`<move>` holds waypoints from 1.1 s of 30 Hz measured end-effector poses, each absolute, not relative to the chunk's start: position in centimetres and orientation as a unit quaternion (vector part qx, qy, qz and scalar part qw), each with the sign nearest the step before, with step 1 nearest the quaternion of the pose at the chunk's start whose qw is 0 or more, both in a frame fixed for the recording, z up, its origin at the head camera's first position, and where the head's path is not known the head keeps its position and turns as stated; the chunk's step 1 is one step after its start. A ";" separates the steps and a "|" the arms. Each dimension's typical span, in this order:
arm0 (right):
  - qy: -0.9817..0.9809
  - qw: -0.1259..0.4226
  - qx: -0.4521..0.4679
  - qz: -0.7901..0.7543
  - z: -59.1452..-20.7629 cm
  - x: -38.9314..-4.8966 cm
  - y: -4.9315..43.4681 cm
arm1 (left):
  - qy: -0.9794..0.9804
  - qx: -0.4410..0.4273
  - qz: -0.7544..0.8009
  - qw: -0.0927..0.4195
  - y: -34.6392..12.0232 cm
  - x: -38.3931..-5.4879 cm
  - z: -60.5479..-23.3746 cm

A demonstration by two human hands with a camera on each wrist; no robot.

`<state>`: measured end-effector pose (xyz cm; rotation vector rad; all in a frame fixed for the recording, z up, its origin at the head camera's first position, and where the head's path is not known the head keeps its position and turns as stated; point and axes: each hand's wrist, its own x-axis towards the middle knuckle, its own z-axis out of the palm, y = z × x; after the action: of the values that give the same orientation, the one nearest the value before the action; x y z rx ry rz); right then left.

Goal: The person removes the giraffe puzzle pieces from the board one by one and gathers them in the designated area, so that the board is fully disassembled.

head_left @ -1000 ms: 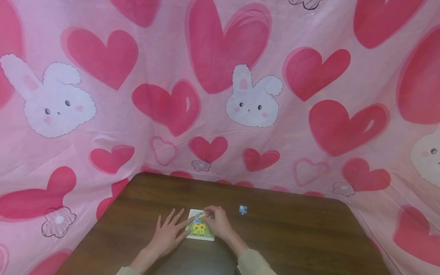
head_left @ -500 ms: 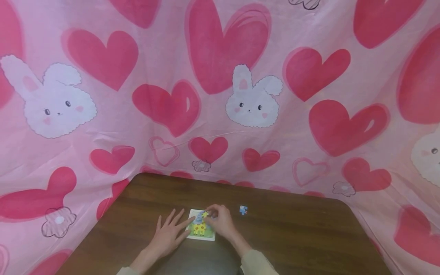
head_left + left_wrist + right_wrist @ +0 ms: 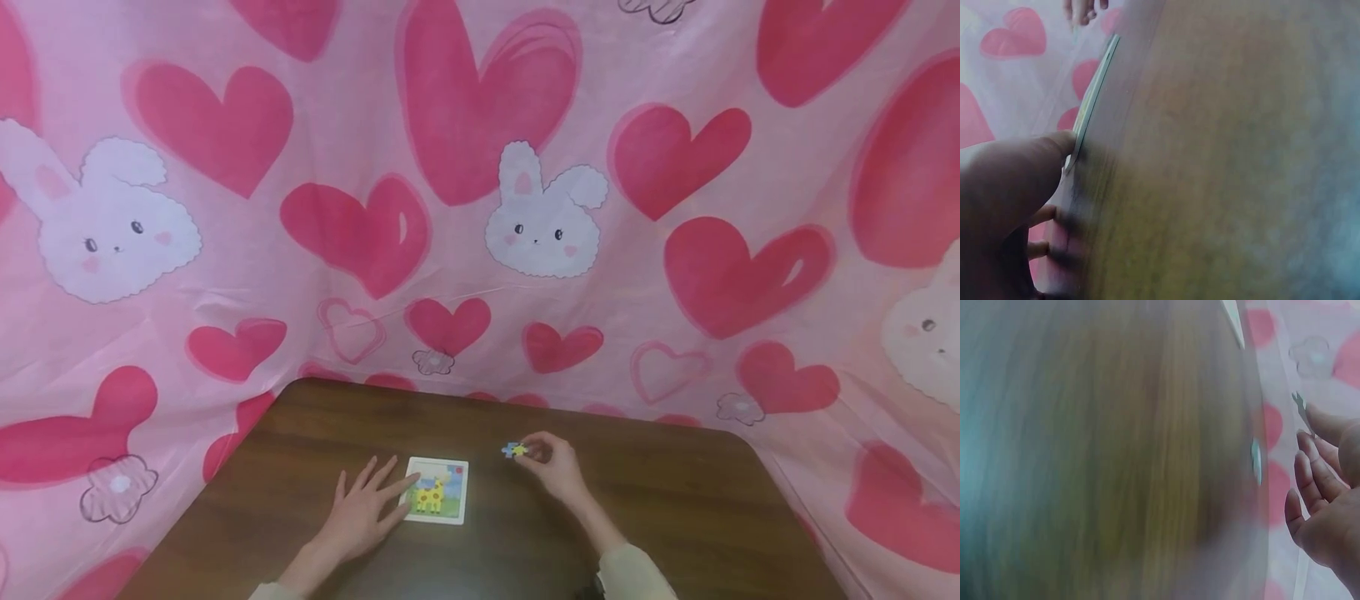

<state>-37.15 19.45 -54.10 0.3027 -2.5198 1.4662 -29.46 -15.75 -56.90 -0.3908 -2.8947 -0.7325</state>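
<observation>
A square puzzle with a white frame and a yellow giraffe picture lies on the table. My left hand rests at its left edge, fingers spread and fairly straight; in the left wrist view the thumb touches the frame's edge. To the right of the puzzle, my right hand pinches a puzzle piece with yellow on it between thumb and fingertips. The right wrist view shows that held piece edge-on, raised above the table. Another puzzle piece, blue in the head view, lies below it on the table.
The brown wooden table has rounded far corners. A pink cloth backdrop with red hearts and white rabbits stands behind it and along both sides.
My right hand has moved right from the puzzle to beside the loose blue piece, carrying a piece. The giraffe's head no longer shows in the puzzle. My left hand has stayed in place.
</observation>
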 end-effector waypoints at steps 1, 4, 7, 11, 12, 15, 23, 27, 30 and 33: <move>-0.857 0.108 0.098 0.494 -54.2 -37.1 20.1 | -0.961 -0.128 -0.238 0.058 -15.7 -29.4 -56.7; -0.865 0.109 0.083 0.483 -54.3 -37.0 21.8 | -0.964 -0.121 -0.235 0.042 -15.7 -29.3 -56.4; -0.873 0.109 0.067 0.470 -54.5 -37.0 23.2 | -0.966 -0.118 -0.225 0.036 -15.8 -29.3 -56.4; -0.880 0.110 0.053 0.459 -54.9 -37.1 24.7 | -0.969 -0.116 -0.217 0.034 -15.8 -29.3 -56.6; -0.882 0.111 0.052 0.456 -55.0 -37.2 25.0 | -0.969 -0.116 -0.216 0.035 -15.8 -29.3 -56.6; -0.884 0.109 0.046 0.452 -55.2 -37.3 25.9 | -0.969 -0.115 -0.214 0.037 -15.8 -29.2 -56.6; -0.893 0.109 0.043 0.434 -55.7 -37.5 27.4 | -0.970 -0.115 -0.213 0.035 -15.7 -29.1 -56.6; -0.900 0.110 0.049 0.420 -55.6 -37.4 27.8 | -0.969 -0.113 -0.215 0.038 -15.7 -29.2 -56.6; -0.906 0.118 0.062 0.401 -55.5 -37.3 27.9 | -0.969 -0.113 -0.215 0.036 -15.7 -29.2 -56.6; -0.912 0.128 0.076 0.383 -55.5 -37.2 28.0 | -0.969 -0.113 -0.215 0.033 -15.7 -29.2 -56.6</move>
<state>-37.16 28.03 -55.51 0.2213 -2.6517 1.1146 -29.15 -15.74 -56.60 -0.3467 -2.9838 -0.6631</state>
